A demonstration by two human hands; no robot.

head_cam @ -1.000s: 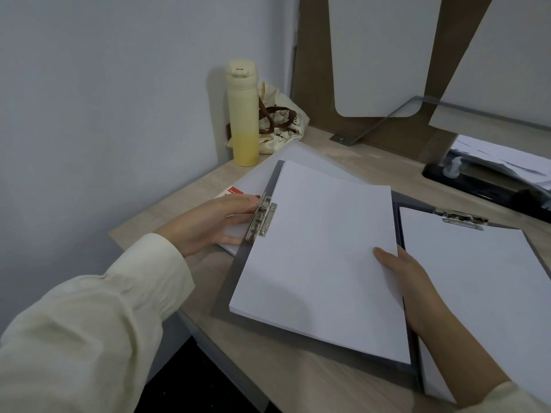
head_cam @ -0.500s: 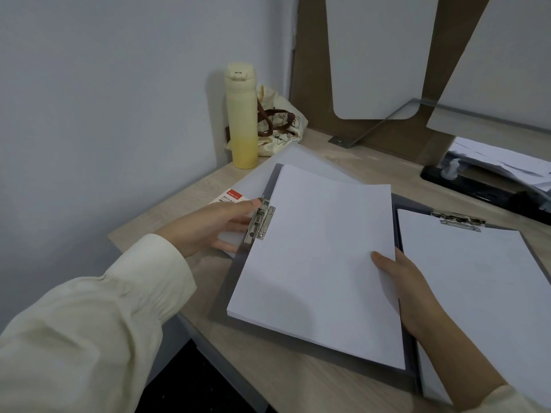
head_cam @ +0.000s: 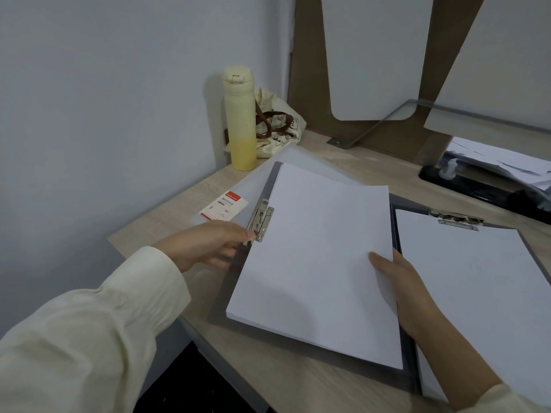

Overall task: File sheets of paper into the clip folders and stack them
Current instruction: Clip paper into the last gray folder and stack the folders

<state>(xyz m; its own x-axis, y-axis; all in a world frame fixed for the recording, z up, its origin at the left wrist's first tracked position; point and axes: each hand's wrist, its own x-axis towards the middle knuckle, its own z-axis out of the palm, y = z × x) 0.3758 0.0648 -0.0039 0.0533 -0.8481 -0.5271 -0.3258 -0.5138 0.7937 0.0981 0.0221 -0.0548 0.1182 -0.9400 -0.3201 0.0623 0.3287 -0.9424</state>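
One slip worries me: my left hand (head_cam: pixel 208 248) pinches the clip (head_cam: pixel 260 219) of the grey folder (head_cam: pixel 234 302) on the table (head_cam: pixel 283 383) while my right hand (head_cam: pixel 402 284) grips the paper stack (head_cam: pixel 313 257) lying on it, so a released clip could bite skewed, unseated sheets.

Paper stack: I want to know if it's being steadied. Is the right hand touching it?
Touching. The head view shows the right hand with its thumb lying on the paper stack at its right edge.
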